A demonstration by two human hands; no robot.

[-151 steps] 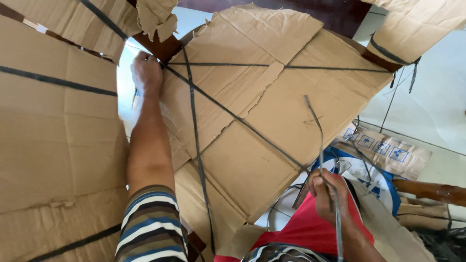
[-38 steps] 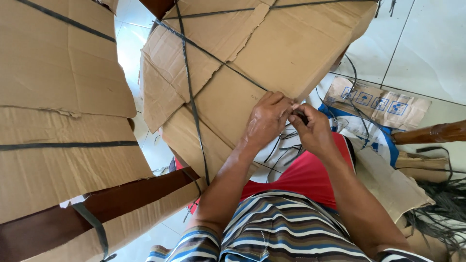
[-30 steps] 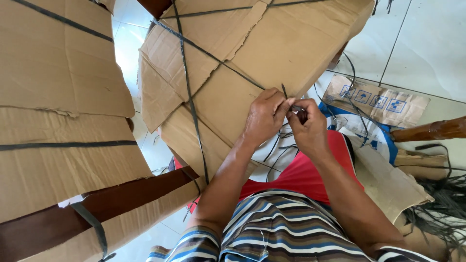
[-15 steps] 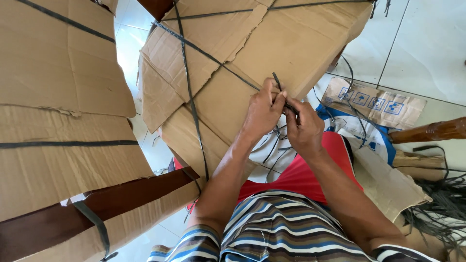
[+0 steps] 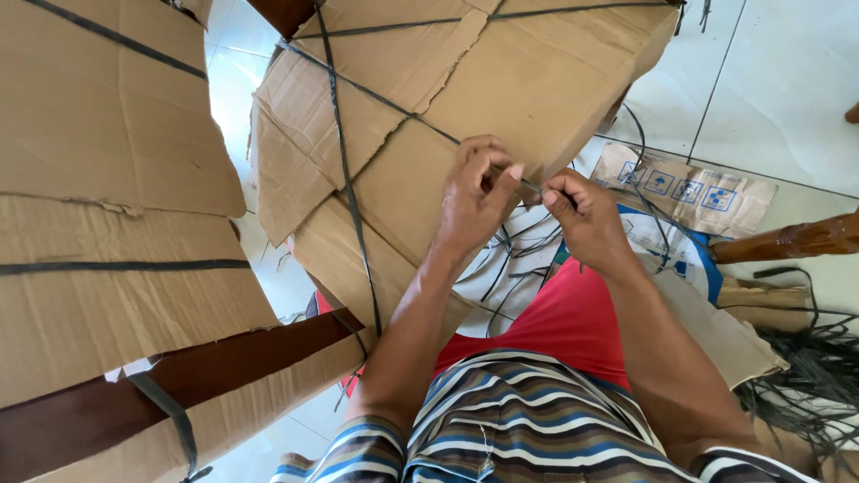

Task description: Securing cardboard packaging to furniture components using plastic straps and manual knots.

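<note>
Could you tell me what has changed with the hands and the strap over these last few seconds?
The left hand came back from the far cardboard edge to meet the right hand; both now pinch the dark strap together. The cardboard bundle stayed put.

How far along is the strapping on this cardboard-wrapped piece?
Done: dark plastic straps already cross the brown cardboard wrapping. In hand: the left hand and right hand pinch a strap end at the cardboard's edge. Left: that end is not visibly fastened; loose straps lie on the floor.
</note>
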